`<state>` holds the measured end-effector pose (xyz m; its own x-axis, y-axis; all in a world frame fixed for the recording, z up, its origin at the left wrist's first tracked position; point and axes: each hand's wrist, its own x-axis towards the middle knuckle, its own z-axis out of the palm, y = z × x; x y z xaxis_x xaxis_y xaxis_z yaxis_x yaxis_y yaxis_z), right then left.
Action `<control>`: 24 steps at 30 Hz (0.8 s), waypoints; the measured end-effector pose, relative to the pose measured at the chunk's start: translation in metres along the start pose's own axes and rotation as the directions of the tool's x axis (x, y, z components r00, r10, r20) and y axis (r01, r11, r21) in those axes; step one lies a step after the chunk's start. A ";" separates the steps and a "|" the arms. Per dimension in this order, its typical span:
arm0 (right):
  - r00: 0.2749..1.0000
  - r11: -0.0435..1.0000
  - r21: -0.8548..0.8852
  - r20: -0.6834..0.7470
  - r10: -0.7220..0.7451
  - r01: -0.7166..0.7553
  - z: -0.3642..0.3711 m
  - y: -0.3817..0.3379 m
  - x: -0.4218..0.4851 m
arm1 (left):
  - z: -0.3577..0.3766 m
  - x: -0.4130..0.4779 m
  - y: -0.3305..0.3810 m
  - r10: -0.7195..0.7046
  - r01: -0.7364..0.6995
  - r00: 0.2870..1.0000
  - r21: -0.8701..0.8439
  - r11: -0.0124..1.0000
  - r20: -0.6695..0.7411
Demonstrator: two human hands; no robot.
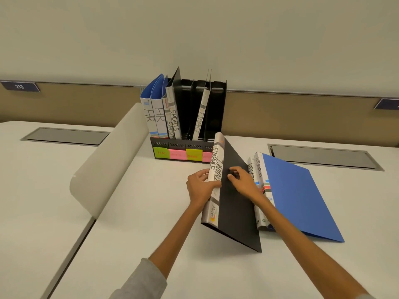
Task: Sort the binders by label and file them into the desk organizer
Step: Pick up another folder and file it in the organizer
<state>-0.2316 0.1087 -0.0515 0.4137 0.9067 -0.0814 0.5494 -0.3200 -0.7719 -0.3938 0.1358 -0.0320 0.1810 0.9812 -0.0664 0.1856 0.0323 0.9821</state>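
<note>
While the black FINANCE binder (235,203) stands tilted on the counter (151,212) just in front of the desk organizer (172,145), the left hand (200,186) grips its white spine. The right hand (241,180) lies on the black cover with fingers bent; whether it pinches anything I cannot tell. In the organizer stand two HR binders (154,113), two SPORTS binders (173,117) and another FINANCE binder (199,117). Blue ADMIN binders (298,195) lie flat on the counter just right of the hands.
</note>
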 end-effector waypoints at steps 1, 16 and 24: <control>1.000 1.000 0.027 -0.010 -0.006 0.006 -0.007 -0.011 0.005 | 0.000 -0.001 0.010 0.032 -0.033 0.999 -0.010 0.999 -0.016; 0.943 0.903 0.272 -0.127 -0.308 0.332 -0.127 -0.201 0.023 | -0.001 -0.022 0.095 0.630 -0.616 0.759 0.130 0.777 -0.166; 0.778 0.828 0.067 -0.392 -0.491 0.557 -0.137 -0.257 0.039 | -0.002 0.015 0.116 0.744 -0.708 0.636 0.228 0.669 -0.206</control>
<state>-0.2572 0.1883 0.2298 0.3364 0.7547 0.5633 0.6369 0.2583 -0.7264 -0.3721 0.1545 0.0810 0.0539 0.6872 0.7245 0.2157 -0.7165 0.6635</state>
